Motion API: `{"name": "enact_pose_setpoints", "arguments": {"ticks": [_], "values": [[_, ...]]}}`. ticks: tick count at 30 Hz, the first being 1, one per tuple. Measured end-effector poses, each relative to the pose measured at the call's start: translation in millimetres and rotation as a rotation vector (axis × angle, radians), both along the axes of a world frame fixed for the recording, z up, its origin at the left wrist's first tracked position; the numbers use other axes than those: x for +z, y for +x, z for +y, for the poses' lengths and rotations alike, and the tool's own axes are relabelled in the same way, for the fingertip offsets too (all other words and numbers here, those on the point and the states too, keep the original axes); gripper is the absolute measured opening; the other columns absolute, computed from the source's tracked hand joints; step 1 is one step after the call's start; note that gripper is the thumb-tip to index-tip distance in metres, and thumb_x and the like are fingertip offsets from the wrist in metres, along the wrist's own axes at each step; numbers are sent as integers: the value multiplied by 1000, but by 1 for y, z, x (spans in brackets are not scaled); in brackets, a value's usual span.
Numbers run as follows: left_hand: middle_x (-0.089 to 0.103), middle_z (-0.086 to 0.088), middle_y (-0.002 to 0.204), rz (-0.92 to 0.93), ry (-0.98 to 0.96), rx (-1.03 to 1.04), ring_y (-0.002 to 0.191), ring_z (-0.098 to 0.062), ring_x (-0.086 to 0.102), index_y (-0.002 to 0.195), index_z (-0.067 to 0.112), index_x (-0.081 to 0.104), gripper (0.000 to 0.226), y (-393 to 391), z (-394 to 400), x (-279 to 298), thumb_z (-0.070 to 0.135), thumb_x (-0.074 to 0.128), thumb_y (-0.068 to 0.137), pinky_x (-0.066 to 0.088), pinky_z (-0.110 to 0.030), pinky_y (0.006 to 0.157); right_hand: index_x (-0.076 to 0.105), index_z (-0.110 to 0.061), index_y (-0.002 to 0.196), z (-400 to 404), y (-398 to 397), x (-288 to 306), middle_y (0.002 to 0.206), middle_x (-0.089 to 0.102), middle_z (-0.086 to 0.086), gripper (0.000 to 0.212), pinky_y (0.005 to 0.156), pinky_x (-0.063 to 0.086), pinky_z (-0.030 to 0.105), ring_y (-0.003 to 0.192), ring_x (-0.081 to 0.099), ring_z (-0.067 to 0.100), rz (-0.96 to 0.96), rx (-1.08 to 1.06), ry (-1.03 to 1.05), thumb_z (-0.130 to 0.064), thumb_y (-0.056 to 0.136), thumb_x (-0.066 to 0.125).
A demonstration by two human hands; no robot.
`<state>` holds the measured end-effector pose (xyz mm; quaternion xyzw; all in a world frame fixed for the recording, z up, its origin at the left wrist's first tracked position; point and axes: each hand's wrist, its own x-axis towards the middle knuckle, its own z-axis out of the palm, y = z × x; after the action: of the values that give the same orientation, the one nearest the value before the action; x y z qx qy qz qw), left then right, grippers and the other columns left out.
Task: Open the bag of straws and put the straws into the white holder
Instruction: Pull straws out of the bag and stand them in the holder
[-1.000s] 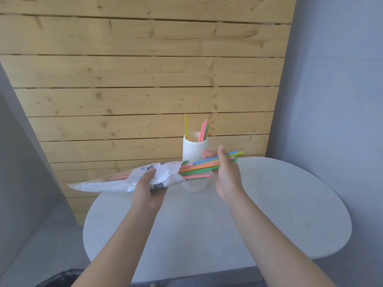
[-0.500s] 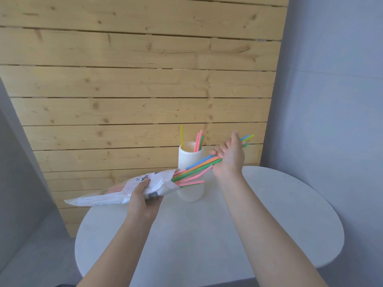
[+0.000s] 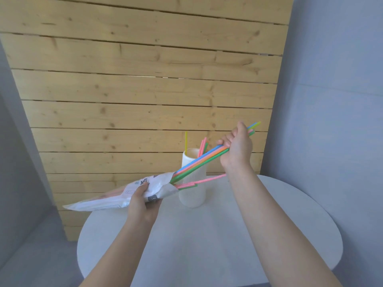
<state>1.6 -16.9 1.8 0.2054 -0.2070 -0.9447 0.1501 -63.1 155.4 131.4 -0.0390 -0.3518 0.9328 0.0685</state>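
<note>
- The wooden plank wall (image 3: 145, 90) rose behind the white holder, with grey wall (image 3: 331, 100) to the holder's right.
- The round white table (image 3: 207, 245) carried the white holder (image 3: 191, 183) near its far edge; you had nothing else resting on the tabletop that could be seen.
- Your right arm (image 3: 269, 224) reached over the table to the right of the holder, and your left arm (image 3: 116, 255) came in on the holder's left.
- The bag of straws (image 3: 124, 196) hung in the air just left of the holder, tilted, with its open mouth raised toward the holder and its closed end dropping away to the left past the table edge.
- The white holder stood upright, ribbed on its side, and the bag's mouth overlapped its left wall in this view.
- Your right hand (image 3: 236, 150) was closed in a fist around a bundle of straws (image 3: 199, 163) above and right of the holder; blue, orange and green ones ran down across the holder's front into the bag's mouth, and their tips poked out past your fist.
- Your left hand (image 3: 143, 204) gripped the bag near its mouth, fingers wrapped over the plastic.
- A loose pink straw (image 3: 201, 180) and a short green one stuck out of the bag lower down, in front of the holder, outside your fist.
- Inside the holder stood a yellow straw (image 3: 186, 141) at its left rim, with pink and green ones (image 3: 203, 147) leaning at its right.
</note>
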Motion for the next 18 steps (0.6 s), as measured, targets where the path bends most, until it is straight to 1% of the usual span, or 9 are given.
{"name": "enact_pose_setpoints", "arguments": {"ticks": [2, 4, 9, 11, 13, 14, 16, 18], "values": [[72, -5, 67, 2, -7, 0, 68, -18, 70, 91, 3, 59, 11, -1, -1, -1, 6, 49, 92, 58, -28, 63, 29, -19, 54, 4, 1, 12, 38, 21, -9, 47, 39, 31, 18, 33, 22, 10, 30, -35, 32, -32, 93, 51], [72, -4, 67, 3, -16, 3, 63, -17, 71, 91, 3, 59, 11, -1, -3, -1, 6, 49, 93, 58, -28, 65, 28, -19, 53, 8, 1, 24, 38, 20, -9, 47, 38, 29, 18, 34, 21, 11, 57, -59, 61, -31, 92, 51], [71, -2, 62, -12, -14, 22, 78, -18, 64, 88, 5, 58, 11, 0, -5, -3, 6, 48, 93, 55, -29, 67, 28, -19, 55, 12, 3, 53, 37, 21, -10, 45, 38, 27, 19, 33, 21, 10, 162, -109, 171, -30, 93, 49], [71, -3, 61, -13, 1, 28, 79, -19, 64, 88, 5, 57, 11, 0, -6, -3, 5, 48, 93, 57, -29, 66, 28, -19, 54, 13, 4, 63, 36, 22, -10, 45, 38, 27, 19, 33, 22, 10, 198, -135, 194, -30, 93, 49], [71, -3, 62, -12, 9, 28, 74, -18, 66, 88, 4, 58, 11, 0, -7, -3, 5, 48, 93, 57, -27, 63, 27, -19, 54, 15, 3, 72, 37, 22, -10, 46, 39, 27, 19, 34, 21, 11, 233, -164, 193, -29, 93, 49], [71, -3, 62, -11, 11, 26, 73, -18, 66, 88, 4, 58, 11, 0, -8, -3, 5, 48, 93, 58, -27, 64, 27, -19, 54, 15, 3, 75, 37, 22, -10, 46, 40, 27, 20, 34, 21, 11, 249, -178, 189, -28, 93, 49], [70, -4, 60, -14, 17, 24, 78, -20, 64, 88, 3, 57, 10, 0, -7, -4, 5, 48, 93, 56, -30, 70, 27, -18, 54, 16, 0, 81, 36, 21, -10, 45, 40, 28, 20, 34, 21, 11, 270, -206, 183, -27, 93, 49], [69, -4, 59, -24, 25, 26, 80, -20, 62, 87, 3, 57, 10, 0, -7, -3, 4, 49, 93, 54, -31, 74, 27, -18, 55, 16, -2, 86, 36, 21, -10, 45, 40, 28, 21, 33, 21, 11, 279, -236, 192, -27, 93, 49]]}}
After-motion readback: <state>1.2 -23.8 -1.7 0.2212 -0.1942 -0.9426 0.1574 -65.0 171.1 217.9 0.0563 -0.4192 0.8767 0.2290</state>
